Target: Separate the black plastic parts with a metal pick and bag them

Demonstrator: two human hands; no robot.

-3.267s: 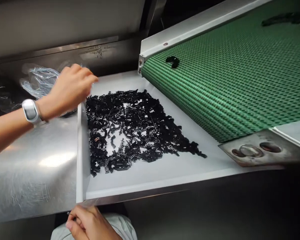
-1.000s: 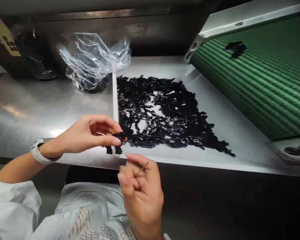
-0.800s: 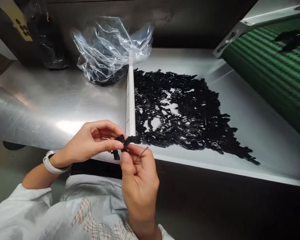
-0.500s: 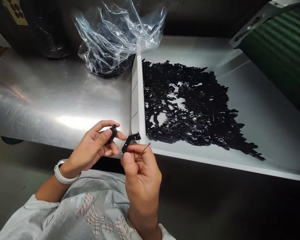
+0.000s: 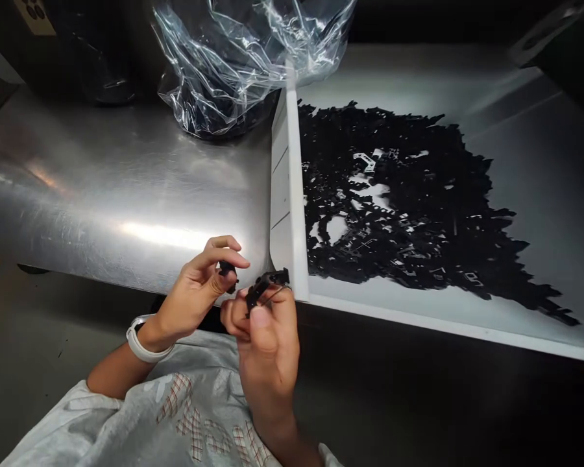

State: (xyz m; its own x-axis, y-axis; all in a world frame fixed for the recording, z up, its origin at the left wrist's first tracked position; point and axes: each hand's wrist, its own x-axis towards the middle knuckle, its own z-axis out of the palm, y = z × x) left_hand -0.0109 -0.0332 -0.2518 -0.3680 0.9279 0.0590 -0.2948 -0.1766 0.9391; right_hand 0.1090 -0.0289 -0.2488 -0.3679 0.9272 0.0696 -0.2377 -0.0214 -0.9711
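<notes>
Between the thumb and fingers of my left hand (image 5: 194, 285) is a small black plastic part (image 5: 228, 275), partly covered by the thumb. My right hand (image 5: 270, 340) pinches an angled black plastic bracket (image 5: 265, 285) with its thumb and forefinger. A thin metal rod (image 5: 276, 295) also sits in the right hand, close against the bracket. Both hands are near each other in front of the table edge, with a small gap between the two parts. To the right, a wide heap of similar black plastic parts (image 5: 409, 194) lies in a white tray (image 5: 299, 214).
A clear plastic bag (image 5: 233, 71) with dark contents stands at the back, beside the tray's upright wall. The shiny metal tabletop (image 5: 175, 181) spreads to the left. The tray's front rim (image 5: 448, 327) runs along the right side.
The right hand has turned, tilting the bracket and bringing the rod down beside it. The left hand's fingers have curled over its part. The whole view has shifted slightly.
</notes>
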